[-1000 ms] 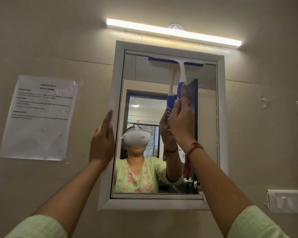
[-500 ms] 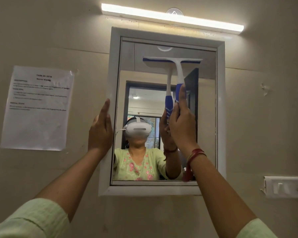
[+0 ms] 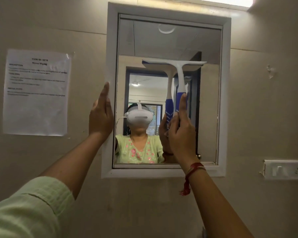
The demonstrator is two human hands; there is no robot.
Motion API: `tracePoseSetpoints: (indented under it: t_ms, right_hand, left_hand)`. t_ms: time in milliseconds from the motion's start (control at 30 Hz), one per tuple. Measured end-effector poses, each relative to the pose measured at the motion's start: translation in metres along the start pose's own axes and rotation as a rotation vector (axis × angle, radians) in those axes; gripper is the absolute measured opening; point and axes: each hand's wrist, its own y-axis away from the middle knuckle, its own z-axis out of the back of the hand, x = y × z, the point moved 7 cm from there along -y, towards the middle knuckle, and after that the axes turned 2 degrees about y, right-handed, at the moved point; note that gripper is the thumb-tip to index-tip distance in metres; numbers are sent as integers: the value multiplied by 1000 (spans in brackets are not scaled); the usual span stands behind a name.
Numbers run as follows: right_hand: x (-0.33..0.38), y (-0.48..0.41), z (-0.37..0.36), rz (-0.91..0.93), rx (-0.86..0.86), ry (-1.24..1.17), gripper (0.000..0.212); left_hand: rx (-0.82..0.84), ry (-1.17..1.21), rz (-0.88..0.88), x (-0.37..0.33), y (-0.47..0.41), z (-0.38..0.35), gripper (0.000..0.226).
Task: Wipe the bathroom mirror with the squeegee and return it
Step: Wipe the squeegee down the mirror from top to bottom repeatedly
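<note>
A white-framed mirror (image 3: 212, 103) hangs on the beige wall. A white squeegee (image 3: 180, 74) with a blue grip lies against the glass, its blade level about a third of the way down, on the right half. My right hand (image 3: 181, 133) is closed around the blue grip, thumb stretched up along it. My left hand (image 3: 101, 115) rests flat, fingers together, against the mirror's left frame edge. The glass reflects a person in a green top, and a mirrored copy of the squeegee.
A printed paper sheet (image 3: 36, 91) is taped to the wall left of the mirror. A white switch plate (image 3: 285, 170) sits at lower right. A tube light (image 3: 230, 1) glows above the frame.
My right hand has drawn the squeegee down the glass from the top edge to about a third of the way down. My left hand stays on the frame's left edge.
</note>
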Motion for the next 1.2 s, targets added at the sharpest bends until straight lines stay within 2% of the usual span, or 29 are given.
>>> tracePoseSetpoints:
  t_ms: [733, 1200]
  right_hand:
    - [-9, 96, 6, -89, 88, 5, 51]
    - [-15, 159, 18, -126, 124, 66, 58]
  left_hand:
    - [8, 2, 2, -1, 0, 0, 43]
    - [1, -5, -8, 0, -2, -2, 43]
